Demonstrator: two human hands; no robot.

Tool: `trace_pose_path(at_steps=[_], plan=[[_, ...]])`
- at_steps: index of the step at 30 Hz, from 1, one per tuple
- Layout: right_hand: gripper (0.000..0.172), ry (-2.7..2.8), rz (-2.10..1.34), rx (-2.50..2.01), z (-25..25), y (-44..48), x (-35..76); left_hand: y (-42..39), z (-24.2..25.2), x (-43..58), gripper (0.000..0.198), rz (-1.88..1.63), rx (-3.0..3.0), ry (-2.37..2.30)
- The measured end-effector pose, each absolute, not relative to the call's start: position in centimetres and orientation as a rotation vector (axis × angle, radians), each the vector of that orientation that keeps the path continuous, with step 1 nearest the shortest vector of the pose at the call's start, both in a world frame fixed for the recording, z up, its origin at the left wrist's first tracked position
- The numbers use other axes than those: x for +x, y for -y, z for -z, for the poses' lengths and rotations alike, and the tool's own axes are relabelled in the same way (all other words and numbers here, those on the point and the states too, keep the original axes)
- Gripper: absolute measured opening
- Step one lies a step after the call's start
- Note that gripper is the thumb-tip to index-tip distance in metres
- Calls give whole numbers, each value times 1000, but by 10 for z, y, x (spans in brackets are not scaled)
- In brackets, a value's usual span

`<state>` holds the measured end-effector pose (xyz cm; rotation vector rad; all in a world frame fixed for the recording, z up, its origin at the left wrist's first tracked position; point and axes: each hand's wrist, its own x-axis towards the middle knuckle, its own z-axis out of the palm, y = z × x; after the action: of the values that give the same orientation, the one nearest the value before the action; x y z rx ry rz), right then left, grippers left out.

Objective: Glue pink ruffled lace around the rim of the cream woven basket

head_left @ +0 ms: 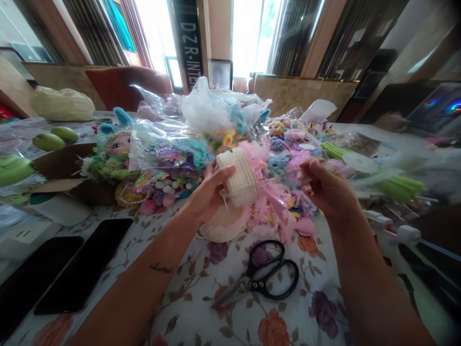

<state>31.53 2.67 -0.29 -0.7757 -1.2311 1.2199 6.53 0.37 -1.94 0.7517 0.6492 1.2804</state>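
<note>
My left hand (212, 192) is wrapped round a cream woven straw piece (240, 170), a short cylinder tilted above the table. Below it lies a pale round piece (225, 225) with a pinkish edge; I cannot tell whether the two are joined. A thin see-through strip (275, 179) runs from the straw piece to my right hand (322, 185), whose fingers are pinched on its end. Pink ruffled tulle (275, 206) lies just behind and right of the straw piece. Black-handled scissors (264, 274) rest on the flowered tablecloth, blades slightly apart, nearer to me than both hands.
Two black phones (86, 264) lie at the left, near a white roll (61, 207) and a cardboard box (68, 168). A big-eyed doll (117, 144), clear plastic bags (205, 105) and small dolls (284, 129) crowd the back. Green stems (399, 185) lie right.
</note>
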Motion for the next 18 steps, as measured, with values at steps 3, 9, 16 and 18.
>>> trace_pose_path(at_steps=[3,9,16,18], plan=[[25,1234,-1200,-787,10,-34,323,-4,16,64,51,-1279,827,-750],[27,1196,-1175,-773,15,-38,330,-5,16,63,55,-1285,793,-699],[29,1207,-1182,-783,17,-41,330,-6,17,63,53,-1262,749,-639],[30,1208,-1188,-771,17,-41,330,-5,16,64,55,-1254,727,-637]])
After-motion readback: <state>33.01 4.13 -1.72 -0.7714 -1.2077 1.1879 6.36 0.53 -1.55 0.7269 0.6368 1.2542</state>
